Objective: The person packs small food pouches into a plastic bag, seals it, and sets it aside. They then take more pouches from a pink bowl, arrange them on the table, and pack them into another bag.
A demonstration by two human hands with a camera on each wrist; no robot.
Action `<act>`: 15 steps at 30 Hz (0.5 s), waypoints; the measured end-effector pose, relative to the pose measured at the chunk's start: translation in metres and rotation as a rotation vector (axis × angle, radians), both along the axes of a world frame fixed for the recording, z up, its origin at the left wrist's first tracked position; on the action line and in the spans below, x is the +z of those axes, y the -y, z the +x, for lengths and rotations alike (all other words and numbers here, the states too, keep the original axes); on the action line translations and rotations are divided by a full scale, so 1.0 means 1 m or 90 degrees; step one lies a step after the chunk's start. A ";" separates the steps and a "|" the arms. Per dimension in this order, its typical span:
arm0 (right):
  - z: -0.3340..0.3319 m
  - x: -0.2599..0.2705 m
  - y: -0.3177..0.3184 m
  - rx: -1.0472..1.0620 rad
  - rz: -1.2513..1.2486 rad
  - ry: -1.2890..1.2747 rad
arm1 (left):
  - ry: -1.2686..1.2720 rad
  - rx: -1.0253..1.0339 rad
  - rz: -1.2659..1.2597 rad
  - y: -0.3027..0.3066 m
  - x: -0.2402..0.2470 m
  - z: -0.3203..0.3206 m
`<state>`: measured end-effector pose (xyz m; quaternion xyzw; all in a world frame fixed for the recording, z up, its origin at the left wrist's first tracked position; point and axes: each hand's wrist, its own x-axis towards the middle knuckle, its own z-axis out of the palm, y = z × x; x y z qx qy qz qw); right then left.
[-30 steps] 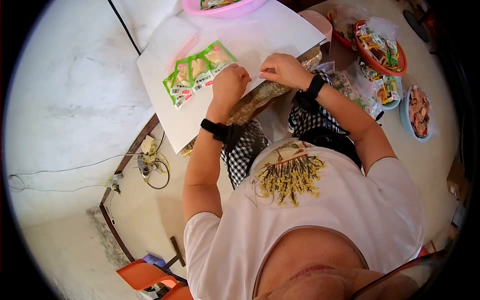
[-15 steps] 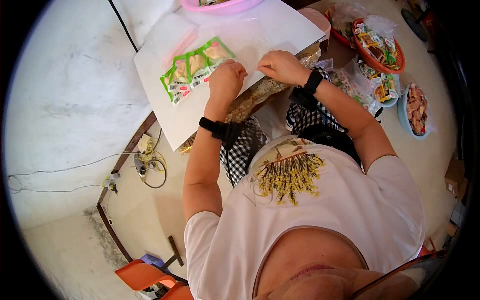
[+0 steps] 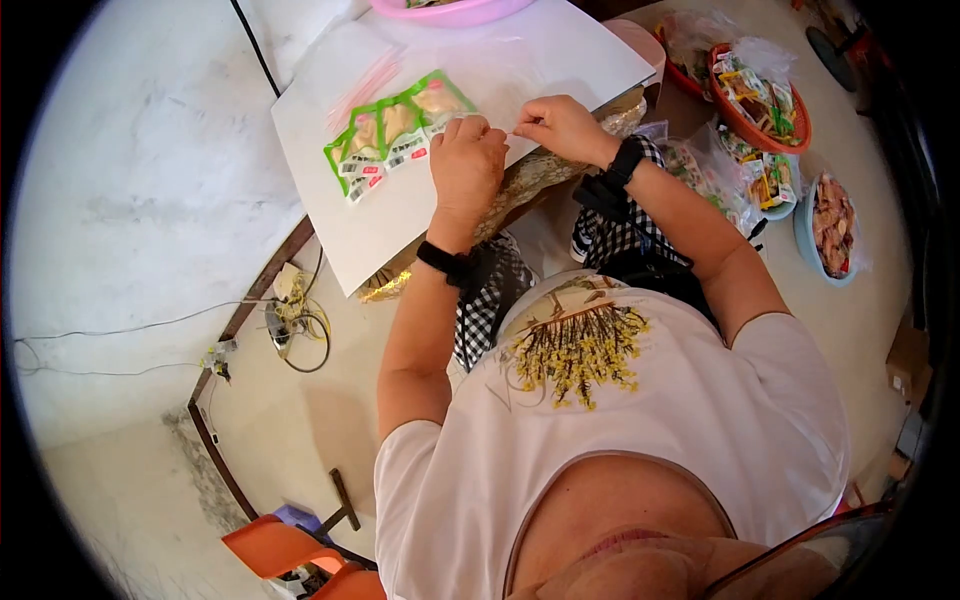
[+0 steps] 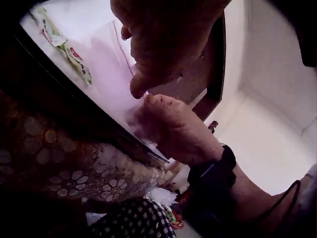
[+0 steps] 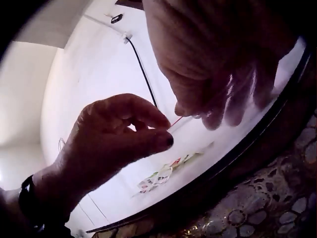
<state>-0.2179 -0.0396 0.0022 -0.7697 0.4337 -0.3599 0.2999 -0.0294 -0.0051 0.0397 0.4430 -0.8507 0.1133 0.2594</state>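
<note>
A clear plastic bag [image 3: 497,68] lies on the white tabletop, its near edge held between the hands. My left hand [image 3: 468,172] pinches that edge with thumb and forefinger, and my right hand [image 3: 563,128] pinches it close beside. In the right wrist view a thin red strip [image 5: 176,120] of the bag's edge spans the fingertips of the left hand [image 5: 111,131] and right hand [image 5: 213,59]. Left of the hands, joined green-and-white food packets [image 3: 397,122] lie flat, apparently under or beside the film; which one I cannot tell.
A pink basin [image 3: 455,13] stands at the table's far edge, with reddish bag strips [image 3: 368,84] near it. On the floor at right are a red basket [image 3: 795,130] of packets and a blue basin [image 3: 806,240] of meat-like pieces. Patterned cloth [image 3: 540,178] hangs along the near edge.
The hands were slightly apart half a second ago; the left has moved toward the right, and their fingertips are now close together at the bag's edge.
</note>
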 end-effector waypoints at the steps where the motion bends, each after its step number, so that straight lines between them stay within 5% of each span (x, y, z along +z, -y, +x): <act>1: 0.000 -0.002 0.002 0.007 0.016 0.005 | 0.003 -0.010 -0.029 0.001 -0.004 0.000; 15: 0.000 -0.003 0.009 0.026 0.137 0.070 | 0.011 -0.045 -0.152 0.014 -0.024 -0.005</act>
